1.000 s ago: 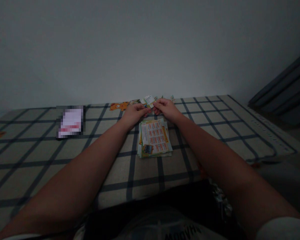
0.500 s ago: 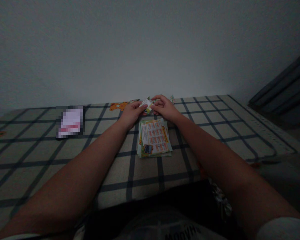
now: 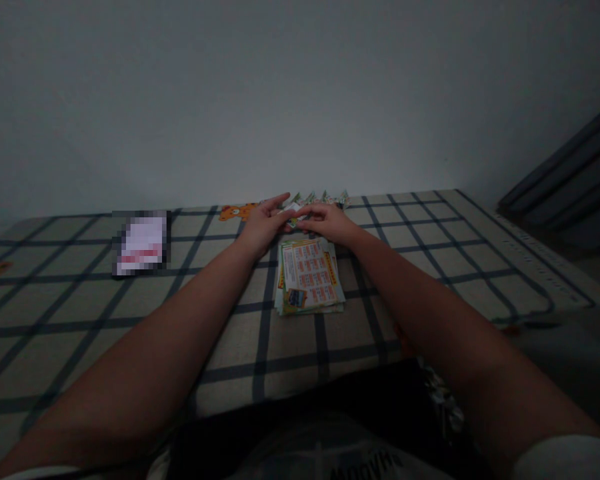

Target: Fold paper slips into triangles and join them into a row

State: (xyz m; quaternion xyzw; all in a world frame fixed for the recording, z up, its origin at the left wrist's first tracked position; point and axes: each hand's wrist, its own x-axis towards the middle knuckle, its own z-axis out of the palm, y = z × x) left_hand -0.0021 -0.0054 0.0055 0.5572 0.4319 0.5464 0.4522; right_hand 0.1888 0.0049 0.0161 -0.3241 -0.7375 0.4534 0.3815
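My left hand (image 3: 264, 223) and my right hand (image 3: 325, 221) meet near the back of the table, over a small piece of folded printed paper (image 3: 295, 208). The left thumb presses on its near side while the left index finger stretches up. My right fingers pinch the paper's right side, thumb and fingertips together. Both hands cover much of it. Just in front lies a loose stack of printed leaflets (image 3: 310, 275), white and green with orange text blocks. Behind the hands, several small folded paper pieces (image 3: 336, 197) stand in a row by the wall.
A checked tablecloth (image 3: 420, 247) with bear prints (image 3: 236, 213) covers the table, which meets a plain wall (image 3: 300, 100). To the left lies a pixelated phone-like object (image 3: 143, 243). Dark folded fabric (image 3: 575, 180) hangs at the far right.
My right hand has lowered and closed over the paper, uncovering more of the row behind. My left index finger has lifted. The leaflet stack has stayed in place.
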